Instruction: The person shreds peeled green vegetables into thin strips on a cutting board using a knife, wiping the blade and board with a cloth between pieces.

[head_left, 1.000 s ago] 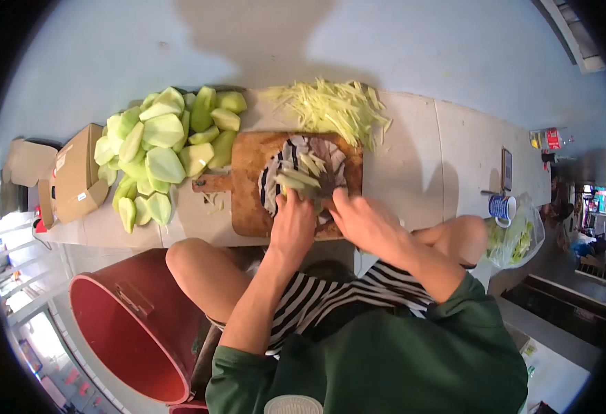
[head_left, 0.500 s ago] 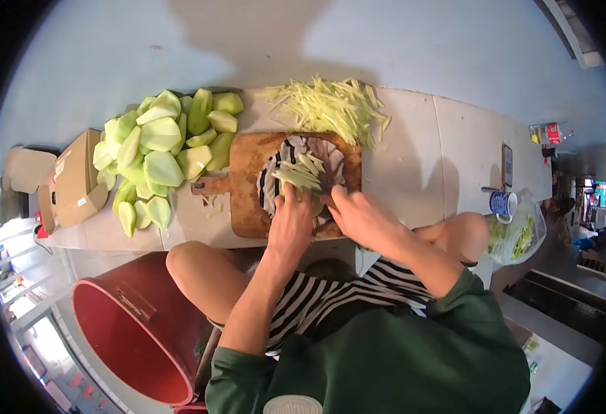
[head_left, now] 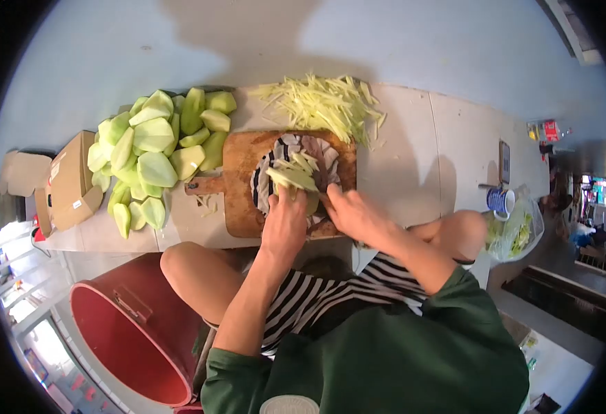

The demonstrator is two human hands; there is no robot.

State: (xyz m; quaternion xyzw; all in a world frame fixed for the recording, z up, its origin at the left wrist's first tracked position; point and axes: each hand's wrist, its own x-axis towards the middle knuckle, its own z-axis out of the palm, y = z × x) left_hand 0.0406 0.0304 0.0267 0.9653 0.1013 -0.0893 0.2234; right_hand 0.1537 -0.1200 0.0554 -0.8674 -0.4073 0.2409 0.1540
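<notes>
Both hands work over the cutting board (head_left: 239, 165), close together. Left hand (head_left: 286, 219): fingers bent, pinching the near end of pale green slices (head_left: 294, 177). Slices sit bunched on a striped cloth (head_left: 289, 146), which lies rumpled on the board. Right hand (head_left: 350, 208): fingers curled in, just right of the slices, over the cloth's edge; can't tell what it grips, fingers cover it. Board lies flat on the surface (head_left: 406, 124), handle pointing left, a few scraps just below the handle. Big heap of peeled green pieces (head_left: 154, 134) left of the board, cardboard box (head_left: 72, 176) beyond it. Pile of thin shreds (head_left: 330, 100) against the far side of the board. Far right: phone (head_left: 504, 162), blue-and-white mug (head_left: 501, 201), clear bag (head_left: 520, 231) with greens inside. Red tub (head_left: 172, 290) sits tilted, below the surface, by the left knee.
</notes>
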